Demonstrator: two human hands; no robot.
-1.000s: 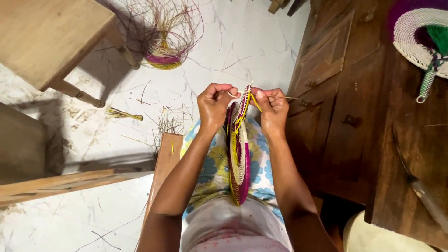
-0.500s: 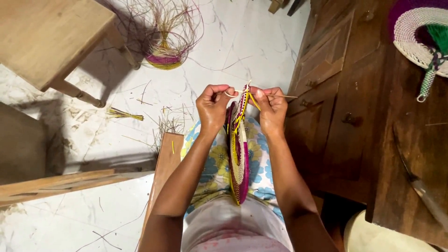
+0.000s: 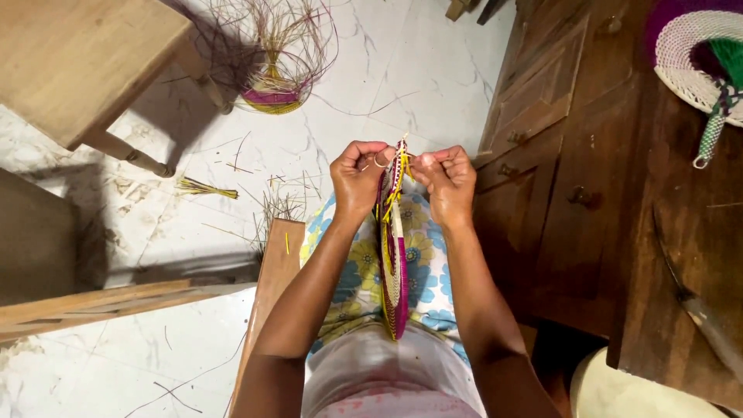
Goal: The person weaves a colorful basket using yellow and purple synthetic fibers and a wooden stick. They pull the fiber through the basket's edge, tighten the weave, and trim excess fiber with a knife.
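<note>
A flat woven disc (image 3: 395, 271) in purple, yellow and cream stands on edge over my lap, seen side-on. My left hand (image 3: 357, 176) pinches its top rim from the left, and a thin strand loops by the thumb. My right hand (image 3: 443, 178) pinches the same rim from the right, fingers closed on the loose fibre ends. Both hands meet at the disc's upper edge, over a floral cloth (image 3: 424, 271) on my knees.
A dark wooden cabinet (image 3: 596, 193) stands at the right, with a finished woven fan (image 3: 696, 62) and a knife (image 3: 696, 302) on top. A half-woven basket base with loose straws (image 3: 271, 85) lies on the marble floor. A wooden table (image 3: 70, 62) stands at upper left, planks (image 3: 116, 298) at left.
My right hand has drawn a little closer to the disc's rim; the strand end that stuck out to its right no longer shows. The disc stays in place.
</note>
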